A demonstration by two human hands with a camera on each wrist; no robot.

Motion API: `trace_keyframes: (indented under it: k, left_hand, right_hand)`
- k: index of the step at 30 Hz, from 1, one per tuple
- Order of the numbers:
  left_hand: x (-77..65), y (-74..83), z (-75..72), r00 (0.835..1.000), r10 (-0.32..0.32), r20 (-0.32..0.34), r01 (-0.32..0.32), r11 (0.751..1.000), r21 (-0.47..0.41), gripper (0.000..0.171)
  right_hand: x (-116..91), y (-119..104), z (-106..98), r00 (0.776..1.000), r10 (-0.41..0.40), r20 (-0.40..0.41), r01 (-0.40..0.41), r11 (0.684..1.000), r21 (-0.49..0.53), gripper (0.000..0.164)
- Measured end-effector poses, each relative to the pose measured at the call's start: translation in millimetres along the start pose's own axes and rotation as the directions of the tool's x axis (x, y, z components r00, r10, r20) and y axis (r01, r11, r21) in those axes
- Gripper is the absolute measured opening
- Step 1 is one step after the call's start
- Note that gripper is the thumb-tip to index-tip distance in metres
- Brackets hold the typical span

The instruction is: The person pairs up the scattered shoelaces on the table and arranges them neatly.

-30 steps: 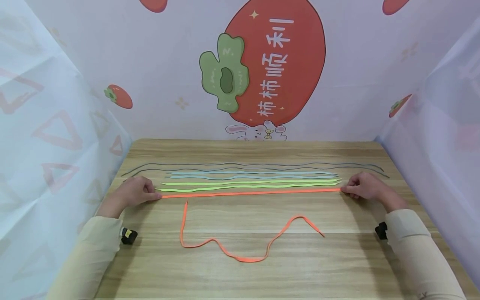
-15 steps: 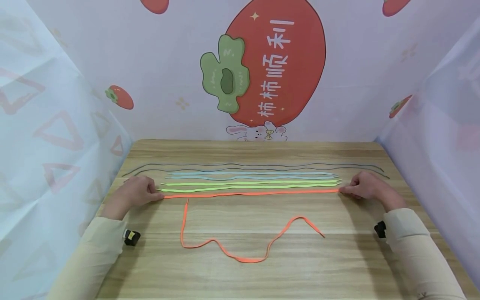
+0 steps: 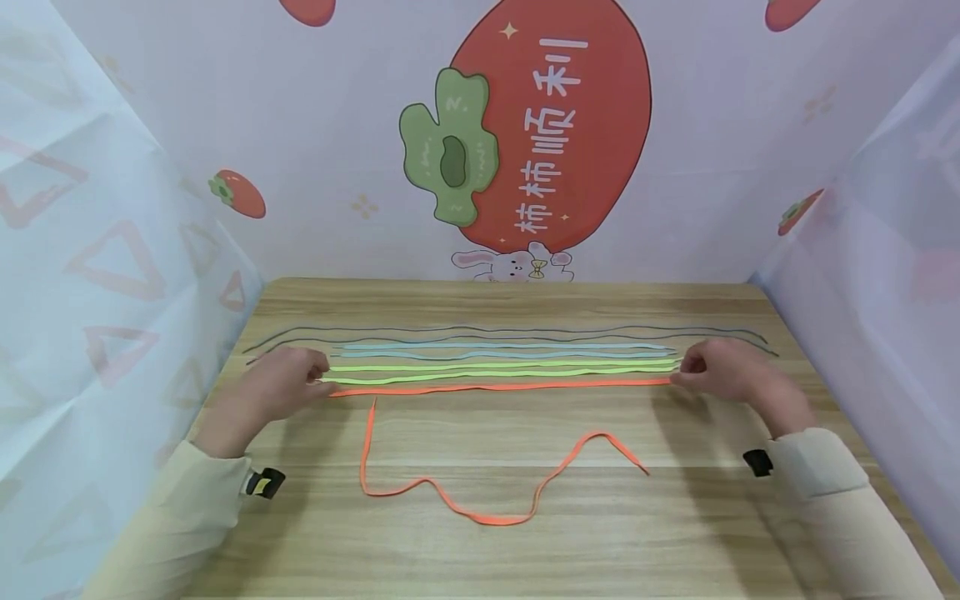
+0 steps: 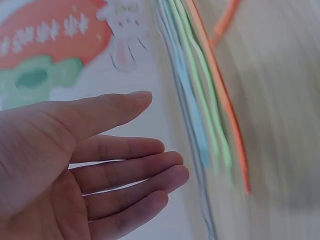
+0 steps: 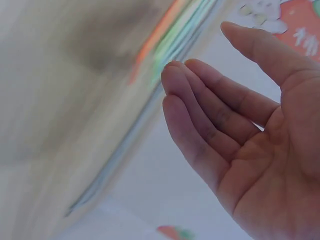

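Observation:
A straight orange shoelace lies on the wooden table, in front of two green laces, two light blue laces and two thin grey laces. Close to its left end hovers my left hand; the left wrist view shows that hand's thumb spread from its fingers, holding nothing. My right hand is over the right end of the row. In the right wrist view its fingers are loosely bent, thumb apart, with no lace between them. A second orange shoelace lies nearer in a wavy curve.
The wooden table is bordered by a printed back sheet with a large persimmon drawing. White sheets stand along the left side and the right side.
Both hands have let go of the straight orange shoelace's ends and come up a little, shifting slightly inward. The wavy orange shoelace has not moved.

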State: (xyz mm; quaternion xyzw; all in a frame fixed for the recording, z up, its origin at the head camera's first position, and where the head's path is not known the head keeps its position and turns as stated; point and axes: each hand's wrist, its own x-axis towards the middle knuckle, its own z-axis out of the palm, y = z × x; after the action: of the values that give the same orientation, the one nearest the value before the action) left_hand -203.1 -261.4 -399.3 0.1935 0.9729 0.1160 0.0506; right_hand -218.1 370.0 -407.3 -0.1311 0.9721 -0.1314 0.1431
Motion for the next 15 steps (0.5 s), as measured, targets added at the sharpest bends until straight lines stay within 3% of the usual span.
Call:
trace_keyframes:
  k: [8, 12, 15]
  left_hand:
    - [-0.4, 53.3, -1.9, 0.991, 0.127, 0.045, -0.125, 0.992, -0.034, 0.020]
    - [-0.6, 75.1, 0.6, 0.976, 0.207, 0.064, -0.203, 0.977, -0.061, 0.014]
    - [-0.8, 89.5, 4.2, 0.958, 0.277, 0.069, -0.273, 0.960, -0.065, 0.019]
  right_hand:
    - [0, -49, 2, 0.986, -0.166, -0.025, 0.166, 0.986, -0.011, 0.015]
    - [-1, -70, 4, 0.966, -0.258, -0.008, 0.258, 0.966, -0.002, 0.015]
    - [-1, -82, 7, 0.943, -0.333, 0.004, 0.333, 0.943, 0.017, 0.016]
